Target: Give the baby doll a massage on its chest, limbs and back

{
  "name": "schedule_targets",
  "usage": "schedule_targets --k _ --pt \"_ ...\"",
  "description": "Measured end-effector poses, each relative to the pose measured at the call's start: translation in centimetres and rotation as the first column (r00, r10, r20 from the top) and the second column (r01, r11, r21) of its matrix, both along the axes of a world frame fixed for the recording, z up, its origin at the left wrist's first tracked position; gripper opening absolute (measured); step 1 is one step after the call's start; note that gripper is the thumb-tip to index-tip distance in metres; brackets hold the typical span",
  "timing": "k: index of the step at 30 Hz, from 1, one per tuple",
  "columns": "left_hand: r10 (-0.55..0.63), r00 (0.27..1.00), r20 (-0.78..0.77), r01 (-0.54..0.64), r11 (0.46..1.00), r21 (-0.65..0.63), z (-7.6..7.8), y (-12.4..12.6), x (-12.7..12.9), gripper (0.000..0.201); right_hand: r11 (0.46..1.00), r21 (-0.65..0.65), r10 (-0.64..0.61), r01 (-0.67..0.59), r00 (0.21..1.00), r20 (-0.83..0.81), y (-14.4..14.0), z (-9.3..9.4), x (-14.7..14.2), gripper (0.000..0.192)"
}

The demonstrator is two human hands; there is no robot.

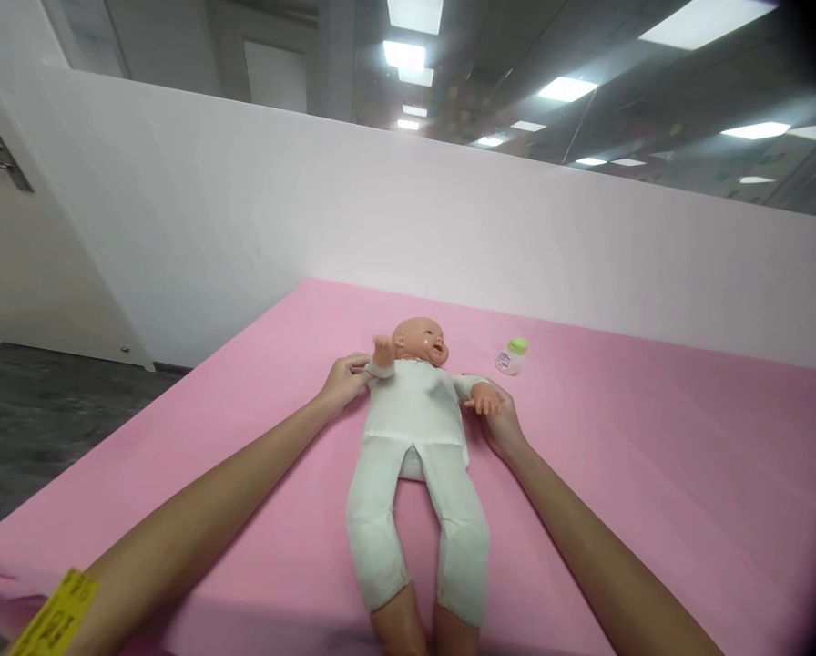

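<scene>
A baby doll (418,401) with a bald head, in a cream cloth body, lies on its back on a pink-covered table. Its face is turned to the right and its legs point toward me. My left hand (345,384) is at the doll's arm on the left, fingers closed at the sleeve by the raised doll hand. On the other side, my right hand (504,426) holds the doll's other arm from beneath and outside. The doll's forearm hides part of my right fingers. A small clear bottle (510,359) with a green cap stands just beyond my right hand.
The pink table cover (654,456) reaches a white partition wall (517,246) at the back. At the left is a door (25,237) with a metal handle above dark flooring. A yellow label (56,615) sits on my left forearm.
</scene>
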State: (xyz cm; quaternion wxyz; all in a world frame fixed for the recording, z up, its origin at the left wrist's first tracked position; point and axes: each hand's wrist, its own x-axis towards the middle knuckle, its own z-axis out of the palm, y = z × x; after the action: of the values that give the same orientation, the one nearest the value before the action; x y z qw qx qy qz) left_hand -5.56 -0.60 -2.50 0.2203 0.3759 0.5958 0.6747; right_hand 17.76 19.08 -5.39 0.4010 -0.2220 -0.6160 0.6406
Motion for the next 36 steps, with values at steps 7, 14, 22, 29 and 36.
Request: schedule_targets --k 7,14,22,29,36 --pt "-0.008 1.0 0.024 0.008 1.0 -0.017 -0.05 -0.03 -0.05 0.032 0.997 -0.074 -0.007 0.006 1.0 -0.01 0.12 0.2 -0.31 0.032" --pt "-0.003 1.0 0.016 0.003 1.0 -0.009 0.06 -0.07 0.11 0.036 0.998 -0.058 0.032 -0.031 0.999 0.017 -0.02 0.3 -0.4 0.04" --pt "0.009 1.0 -0.01 -0.009 1.0 -0.001 0.23 -0.17 0.24 0.039 1.0 0.004 0.019 -0.02 0.994 0.105 -0.29 0.73 -0.25 0.048" --pt "0.087 0.995 -0.042 -0.086 0.996 0.014 0.35 -0.2 0.23 0.043 1.0 0.01 -0.014 0.013 0.995 0.094 -0.36 0.65 -0.19 0.048" --pt "0.125 0.991 -0.039 -0.125 0.992 0.007 0.22 -0.07 0.07 0.046 0.998 -0.058 -0.023 0.026 0.999 0.042 0.22 -0.01 -0.32 0.042"
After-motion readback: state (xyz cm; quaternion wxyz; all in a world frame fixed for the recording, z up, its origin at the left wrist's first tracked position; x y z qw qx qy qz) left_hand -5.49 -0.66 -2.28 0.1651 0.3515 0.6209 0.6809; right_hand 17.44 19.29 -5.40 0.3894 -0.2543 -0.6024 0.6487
